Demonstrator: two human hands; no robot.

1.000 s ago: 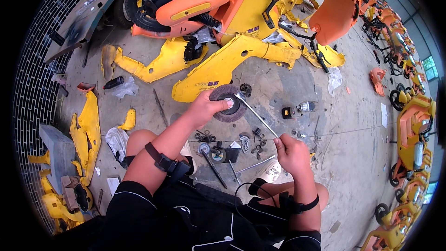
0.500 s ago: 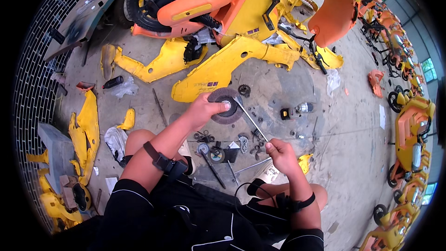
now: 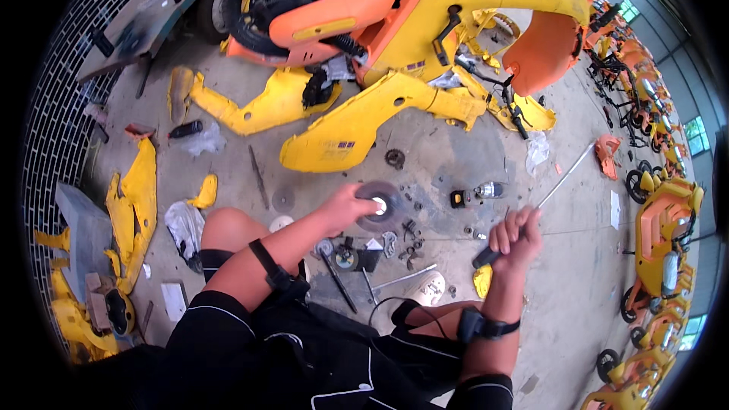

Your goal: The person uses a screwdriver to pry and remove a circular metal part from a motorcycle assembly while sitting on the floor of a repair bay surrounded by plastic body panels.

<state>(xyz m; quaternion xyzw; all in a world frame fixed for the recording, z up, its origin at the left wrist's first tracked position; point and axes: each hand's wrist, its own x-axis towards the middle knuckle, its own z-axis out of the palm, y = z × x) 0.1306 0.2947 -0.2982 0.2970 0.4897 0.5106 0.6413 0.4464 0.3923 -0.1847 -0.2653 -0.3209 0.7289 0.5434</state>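
My left hand (image 3: 343, 210) is closed on a round grey flap disc (image 3: 391, 220), gripping it near its pale centre. The disc is blurred by motion and hangs over the floor between my knees. My right hand (image 3: 518, 240) is wrapped round the dark handle of a screwdriver (image 3: 566, 174). Its long metal shaft points up and to the right, well apart from the disc. Small metal parts lie on the floor below the disc, along with a black bar (image 3: 339, 282) and a T-shaped metal rod (image 3: 402, 277).
A yellow and orange scooter (image 3: 486, 4) lies on its side ahead, with a loose yellow panel (image 3: 342, 144) before it. A cordless power tool (image 3: 474, 193) and a toothed gear (image 3: 394, 158) lie nearer. Several scooters (image 3: 661, 220) line the right side.
The screwdriver's tip has left the disc; my right hand has swung right and turned the shaft outward. My left hand and the disc have moved slightly lower, and the disc has become blurred.
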